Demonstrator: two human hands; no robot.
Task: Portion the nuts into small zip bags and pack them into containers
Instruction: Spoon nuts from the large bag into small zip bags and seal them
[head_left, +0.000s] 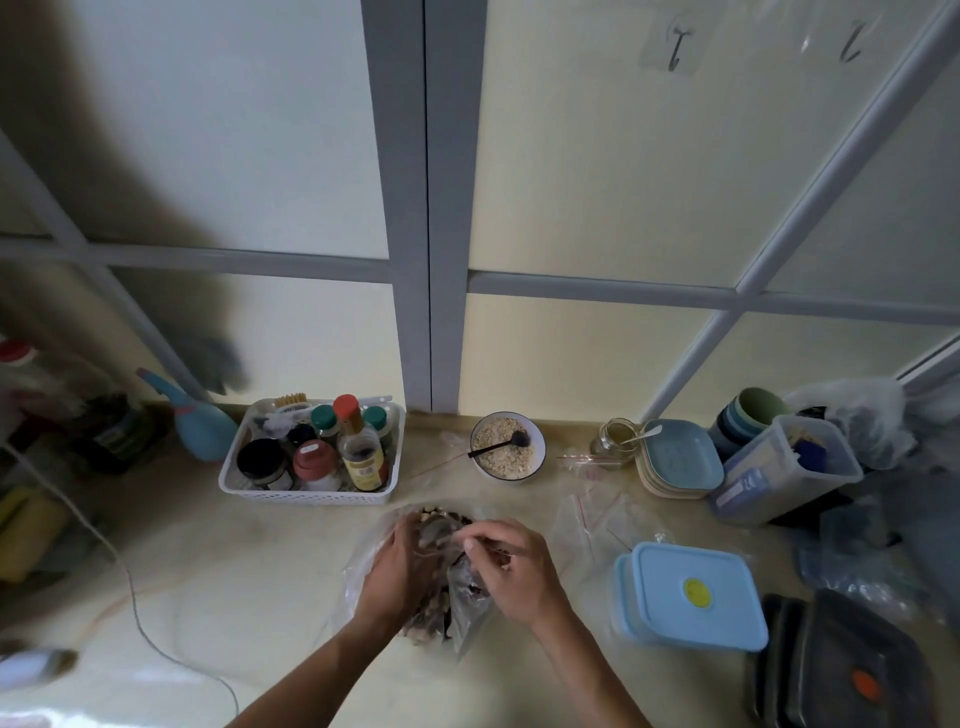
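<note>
While both hands work at the large clear plastic bag of mixed nuts (441, 587), just left of the pale-blue lidded plastic container (691, 592): left hand (400, 561) and right hand (511, 564) close together, pinching film. Spill risk if the thin film tears or slips.

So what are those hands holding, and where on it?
Both hold the clear plastic bag of nuts: the left hand grips its left side, the right hand pinches the gathered plastic near its top.

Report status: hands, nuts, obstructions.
Left hand and right hand both gripping the clear bag of nuts. Small zip bags unfilled. Nothing blocking.
</note>
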